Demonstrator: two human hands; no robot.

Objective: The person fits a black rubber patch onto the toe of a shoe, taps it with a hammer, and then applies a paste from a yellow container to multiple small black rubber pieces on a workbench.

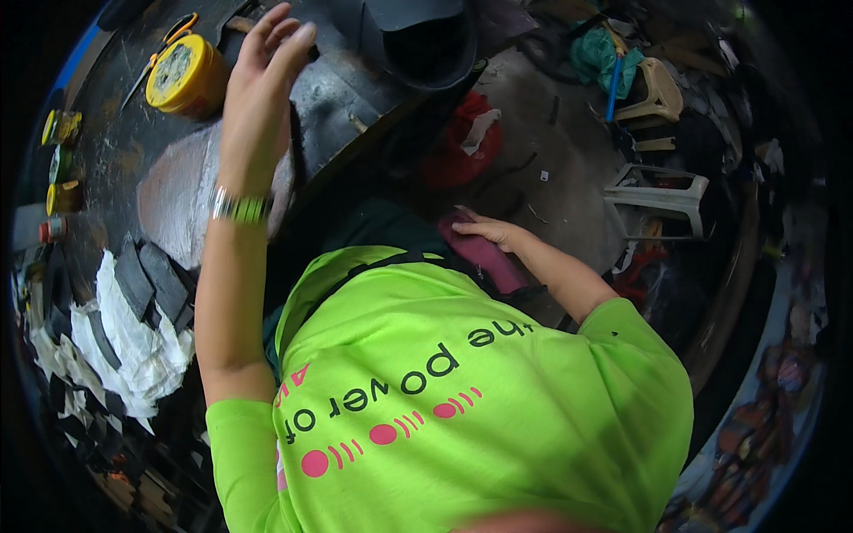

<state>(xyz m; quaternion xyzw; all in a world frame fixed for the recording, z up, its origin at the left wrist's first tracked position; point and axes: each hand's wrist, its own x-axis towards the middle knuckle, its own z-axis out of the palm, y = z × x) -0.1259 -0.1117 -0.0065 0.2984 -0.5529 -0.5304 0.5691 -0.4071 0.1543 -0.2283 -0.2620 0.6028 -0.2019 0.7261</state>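
My left hand (274, 55) is raised over the dark worktable (324, 147), fingers apart and slightly curled, with nothing seen in it. A metal watch band circles that wrist. Beside it stands a round yellow tub (186, 77) with a smeared, whitish top. Under my left forearm lies a brownish-grey sheet (182, 191) with a shiny surface. Low at my lap, my right hand (489, 231) grips the upper end of a maroon, soft-looking pouch-like thing (484, 259); some of its fingers are hidden.
Orange-handled scissors (180, 28) lie behind the tub. White sheets (133, 338) and dark scraps (160, 280) cover the near left. A black rounded object (416, 40) sits at the table's far end. On the floor are a red bag (464, 147) and plastic stools (657, 200).
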